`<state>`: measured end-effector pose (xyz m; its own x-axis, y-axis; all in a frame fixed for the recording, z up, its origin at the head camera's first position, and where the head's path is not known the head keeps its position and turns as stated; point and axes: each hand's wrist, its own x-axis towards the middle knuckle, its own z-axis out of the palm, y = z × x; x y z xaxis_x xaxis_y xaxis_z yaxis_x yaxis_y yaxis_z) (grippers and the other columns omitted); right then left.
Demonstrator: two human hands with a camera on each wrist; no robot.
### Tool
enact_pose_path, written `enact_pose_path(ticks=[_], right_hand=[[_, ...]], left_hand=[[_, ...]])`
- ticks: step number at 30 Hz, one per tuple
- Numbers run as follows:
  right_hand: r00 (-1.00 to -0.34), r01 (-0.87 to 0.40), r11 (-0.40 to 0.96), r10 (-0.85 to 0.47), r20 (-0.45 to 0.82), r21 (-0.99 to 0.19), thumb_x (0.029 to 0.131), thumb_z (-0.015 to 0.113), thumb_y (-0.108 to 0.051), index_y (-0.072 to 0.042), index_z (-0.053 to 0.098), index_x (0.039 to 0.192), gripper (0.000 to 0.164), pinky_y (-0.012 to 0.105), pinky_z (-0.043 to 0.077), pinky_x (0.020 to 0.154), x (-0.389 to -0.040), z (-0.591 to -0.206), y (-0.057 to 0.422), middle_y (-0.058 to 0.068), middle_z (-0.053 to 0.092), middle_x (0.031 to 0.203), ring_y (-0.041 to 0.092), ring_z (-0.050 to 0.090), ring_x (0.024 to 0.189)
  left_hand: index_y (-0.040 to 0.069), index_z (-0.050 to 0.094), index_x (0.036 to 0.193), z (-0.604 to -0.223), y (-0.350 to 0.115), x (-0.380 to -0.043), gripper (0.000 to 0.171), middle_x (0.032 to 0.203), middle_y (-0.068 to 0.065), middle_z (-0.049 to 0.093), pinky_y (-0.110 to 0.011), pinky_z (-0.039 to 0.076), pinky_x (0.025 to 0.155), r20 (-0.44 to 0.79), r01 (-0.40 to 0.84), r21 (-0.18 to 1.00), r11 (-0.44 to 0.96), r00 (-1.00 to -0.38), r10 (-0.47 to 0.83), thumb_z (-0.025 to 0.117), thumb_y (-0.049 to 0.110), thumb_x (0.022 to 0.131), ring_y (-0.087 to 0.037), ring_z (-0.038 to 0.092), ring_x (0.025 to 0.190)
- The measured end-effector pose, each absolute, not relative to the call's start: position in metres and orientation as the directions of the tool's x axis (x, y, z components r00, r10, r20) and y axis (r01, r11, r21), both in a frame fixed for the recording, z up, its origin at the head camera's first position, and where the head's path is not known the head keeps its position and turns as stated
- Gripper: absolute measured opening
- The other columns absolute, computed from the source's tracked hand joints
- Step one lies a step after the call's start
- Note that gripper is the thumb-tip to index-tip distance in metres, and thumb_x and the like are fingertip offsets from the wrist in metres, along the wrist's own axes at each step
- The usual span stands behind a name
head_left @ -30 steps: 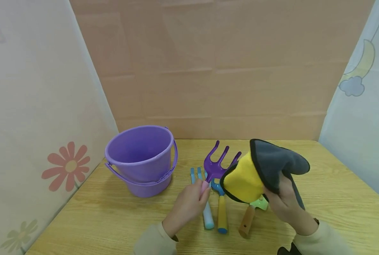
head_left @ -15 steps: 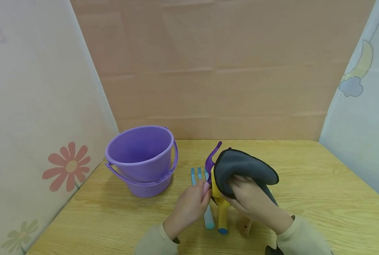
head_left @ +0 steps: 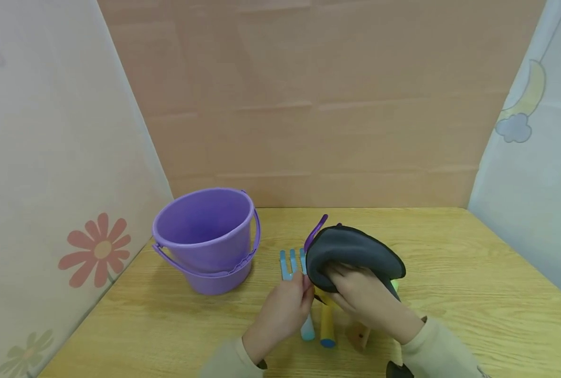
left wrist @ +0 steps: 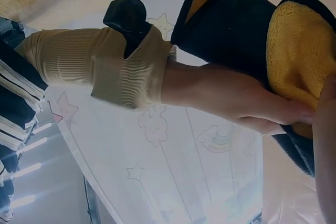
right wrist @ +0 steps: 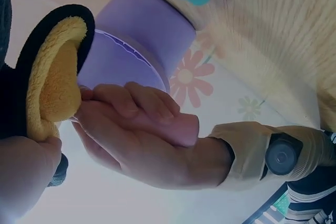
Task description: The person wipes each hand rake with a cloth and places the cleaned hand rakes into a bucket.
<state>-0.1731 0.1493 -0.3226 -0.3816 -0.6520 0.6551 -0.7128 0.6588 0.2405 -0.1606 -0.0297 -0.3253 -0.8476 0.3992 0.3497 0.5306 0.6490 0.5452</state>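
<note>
A purple hand fork [head_left: 316, 232] is gripped by its pink handle [right wrist: 181, 128] in my left hand [head_left: 278, 311]. My right hand [head_left: 367, 300] holds a cloth [head_left: 351, 249], dark grey on one side and fluffy yellow on the other, folded over the fork's head. Only a curved tine and the tip of another show past the black-edged cloth in the head view. In the right wrist view, the yellow side [right wrist: 60, 77] wraps the fork where it leaves my left fist. Both hands are close together above the tools on the table.
On the wooden table [head_left: 450, 262] under my hands lie a light blue fork [head_left: 293, 261], a tool with a yellow handle [head_left: 327, 323] and one with a wooden handle [head_left: 358, 336]. A purple bucket [head_left: 223, 262] stands at the left. Printed sheets and brown paper enclose the table.
My right hand has brought the cloth leftward and down onto the fork's head, covering most of it. My left hand has stayed nearly in place, still gripping the handle.
</note>
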Motion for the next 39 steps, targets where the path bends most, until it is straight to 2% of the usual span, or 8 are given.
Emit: enact_pose_path(ticks=[11, 16, 18, 20, 24, 29, 35, 39], right_hand=[[-0.483, -0.690, 0.700, -0.635, 0.603, 0.185, 0.098, 0.011, -0.039, -0.005, 0.057, 0.100, 0.058, 0.032, 0.045, 0.060, -0.180, -0.327, 0.152, 0.003, 0.056, 0.083, 0.015, 0.054, 0.066], [-0.539, -0.651, 0.736, -0.620, 0.570, 0.185, 0.095, 0.051, -0.026, -0.005, 0.058, 0.104, 0.025, 0.035, 0.048, 0.064, -0.181, -0.326, 0.152, 0.005, 0.057, 0.088, 0.018, 0.058, 0.073], [-0.547, -0.637, 0.746, -0.614, 0.569, 0.192, 0.092, 0.057, -0.024, -0.005, 0.058, 0.102, 0.022, 0.034, 0.048, 0.064, -0.182, -0.326, 0.152, 0.004, 0.056, 0.087, 0.018, 0.058, 0.073], [-0.546, -0.621, 0.756, -0.606, 0.578, 0.206, 0.097, 0.046, -0.029, -0.005, 0.057, 0.099, 0.027, 0.034, 0.047, 0.062, -0.184, -0.326, 0.151, 0.004, 0.055, 0.084, 0.018, 0.056, 0.072], [-0.536, -0.587, 0.777, -0.585, 0.609, 0.229, 0.098, 0.008, -0.039, -0.003, 0.058, 0.102, 0.062, 0.035, 0.048, 0.065, -0.188, -0.328, 0.152, 0.006, 0.058, 0.088, 0.021, 0.057, 0.079], [-0.503, -0.574, 0.788, -0.553, 0.664, 0.222, 0.099, 0.006, -0.038, 0.000, 0.058, 0.104, 0.065, 0.039, 0.049, 0.069, -0.195, -0.332, 0.155, 0.009, 0.060, 0.094, 0.024, 0.058, 0.086], [-0.527, -0.555, 0.816, -0.493, 0.692, 0.159, 0.101, 0.026, -0.035, 0.005, 0.057, 0.107, 0.051, 0.044, 0.045, 0.080, -0.199, -0.335, 0.158, 0.015, 0.061, 0.102, 0.029, 0.057, 0.096], [-0.523, -0.540, 0.829, -0.464, 0.715, 0.144, 0.099, 0.010, -0.040, 0.006, 0.058, 0.107, 0.067, 0.046, 0.043, 0.082, -0.200, -0.335, 0.158, 0.017, 0.062, 0.104, 0.031, 0.057, 0.099]], left_hand=[[0.006, 0.047, 0.076, -0.334, -0.024, -0.156, 0.021, 0.056, 0.007, 0.032, -0.015, 0.028, 0.036, 0.368, 0.539, 0.444, 0.715, -0.838, 0.403, 0.050, 0.016, 0.094, -0.002, 0.033, 0.043], [0.005, 0.051, 0.077, -0.336, -0.023, -0.154, 0.019, 0.057, 0.006, 0.035, -0.017, 0.030, 0.038, 0.342, 0.533, 0.443, 0.721, -0.844, 0.413, 0.055, 0.017, 0.092, -0.003, 0.035, 0.045], [0.005, 0.052, 0.078, -0.336, -0.023, -0.152, 0.019, 0.057, 0.006, 0.036, -0.018, 0.031, 0.039, 0.332, 0.529, 0.441, 0.725, -0.847, 0.416, 0.056, 0.018, 0.091, -0.003, 0.036, 0.046], [0.005, 0.052, 0.079, -0.336, -0.022, -0.151, 0.019, 0.057, 0.006, 0.037, -0.018, 0.031, 0.039, 0.329, 0.525, 0.435, 0.732, -0.849, 0.413, 0.057, 0.019, 0.090, -0.004, 0.036, 0.047], [0.006, 0.050, 0.077, -0.336, -0.021, -0.149, 0.021, 0.055, 0.006, 0.037, -0.019, 0.030, 0.039, 0.360, 0.539, 0.391, 0.746, -0.836, 0.415, 0.057, 0.020, 0.090, -0.005, 0.037, 0.045], [0.007, 0.049, 0.076, -0.335, -0.020, -0.148, 0.021, 0.054, 0.005, 0.037, -0.019, 0.028, 0.037, 0.357, 0.537, 0.369, 0.759, -0.835, 0.418, 0.056, 0.020, 0.091, -0.005, 0.037, 0.043], [0.005, 0.052, 0.081, -0.334, -0.018, -0.148, 0.018, 0.055, 0.006, 0.039, -0.018, 0.030, 0.037, 0.287, 0.522, 0.398, 0.754, -0.852, 0.438, 0.056, 0.020, 0.091, -0.004, 0.037, 0.044], [0.005, 0.052, 0.081, -0.333, -0.017, -0.149, 0.018, 0.056, 0.005, 0.039, -0.019, 0.032, 0.038, 0.276, 0.522, 0.403, 0.752, -0.853, 0.444, 0.056, 0.020, 0.091, -0.005, 0.038, 0.045]])
